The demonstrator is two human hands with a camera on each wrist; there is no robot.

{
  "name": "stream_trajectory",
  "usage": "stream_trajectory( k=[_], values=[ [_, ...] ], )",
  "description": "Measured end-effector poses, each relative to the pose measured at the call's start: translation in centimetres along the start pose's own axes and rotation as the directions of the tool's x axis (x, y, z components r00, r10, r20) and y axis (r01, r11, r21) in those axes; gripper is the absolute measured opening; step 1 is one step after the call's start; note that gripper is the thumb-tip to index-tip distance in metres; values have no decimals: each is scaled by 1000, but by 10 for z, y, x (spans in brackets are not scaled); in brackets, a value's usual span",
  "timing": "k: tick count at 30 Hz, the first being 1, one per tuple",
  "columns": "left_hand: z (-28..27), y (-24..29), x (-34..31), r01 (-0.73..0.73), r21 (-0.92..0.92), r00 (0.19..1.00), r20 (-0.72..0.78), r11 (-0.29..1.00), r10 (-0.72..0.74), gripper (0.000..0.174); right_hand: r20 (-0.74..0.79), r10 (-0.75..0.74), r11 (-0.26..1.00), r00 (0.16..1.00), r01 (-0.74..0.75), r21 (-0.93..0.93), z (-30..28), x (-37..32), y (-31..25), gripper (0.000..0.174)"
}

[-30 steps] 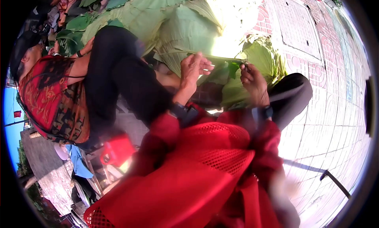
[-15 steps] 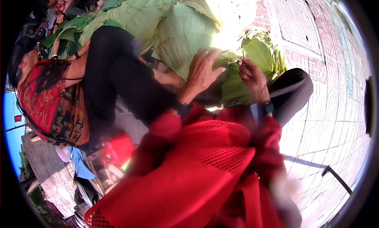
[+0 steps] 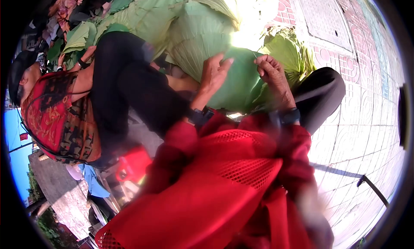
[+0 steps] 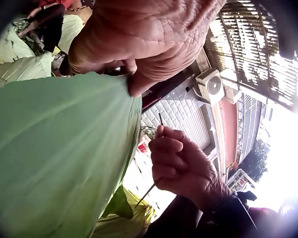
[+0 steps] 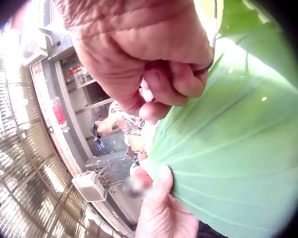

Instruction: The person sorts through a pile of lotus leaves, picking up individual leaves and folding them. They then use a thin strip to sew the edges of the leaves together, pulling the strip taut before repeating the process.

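Note:
A broad green leaf point(image 3: 241, 79) spreads below and between both hands in the head view. My left hand point(image 3: 213, 76) pinches its edge between thumb and fingers; the left wrist view shows this hand point(image 4: 144, 39) above the leaf point(image 4: 64, 144). My right hand point(image 3: 277, 80) has its fingers curled round a thin dark stick point(image 4: 145, 195), whose two ends stick out of the fist point(image 4: 181, 166). In the right wrist view the fist point(image 5: 144, 54) is beside the leaf point(image 5: 238, 153), and my left thumb and fingers point(image 5: 166, 213) grip the leaf's lower edge.
Large pale green leaves point(image 3: 194, 38) lie piled ahead, with a yellow-green bundle point(image 3: 293, 55) near the right knee. Another person in a patterned red top point(image 3: 51, 111) sits close on the left. Paved ground point(image 3: 345, 132) runs along the right.
My left hand has gone from spread fingers to pinching a leaf edge. A smooth green leaf now spreads between the hands. The neighbouring person's leaf has shifted.

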State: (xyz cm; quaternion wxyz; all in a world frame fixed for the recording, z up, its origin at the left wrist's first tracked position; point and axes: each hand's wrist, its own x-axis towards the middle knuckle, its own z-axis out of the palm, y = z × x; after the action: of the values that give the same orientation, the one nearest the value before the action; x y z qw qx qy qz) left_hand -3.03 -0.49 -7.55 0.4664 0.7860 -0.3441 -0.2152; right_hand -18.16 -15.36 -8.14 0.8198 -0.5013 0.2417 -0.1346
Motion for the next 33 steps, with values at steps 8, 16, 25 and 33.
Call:
stream_trajectory(
  k=[8,16,25,33],
  values=[
    [0,-2,-3,99,-31,990,108,995,-95,18,117,-29,985,993,49,-167,4,-1,12,12],
    [10,10,-11,-36,19,999,12,999,36,24,111,-109,985,988,123,-124,7,2,23,16],
    [13,26,-16,-134,187,990,-6,973,137,19,132,-146,983,981,159,-95,5,3,24,16],
    [14,26,-16,-143,235,989,-13,962,150,17,83,-118,988,990,125,-88,6,5,27,14]
  ],
)
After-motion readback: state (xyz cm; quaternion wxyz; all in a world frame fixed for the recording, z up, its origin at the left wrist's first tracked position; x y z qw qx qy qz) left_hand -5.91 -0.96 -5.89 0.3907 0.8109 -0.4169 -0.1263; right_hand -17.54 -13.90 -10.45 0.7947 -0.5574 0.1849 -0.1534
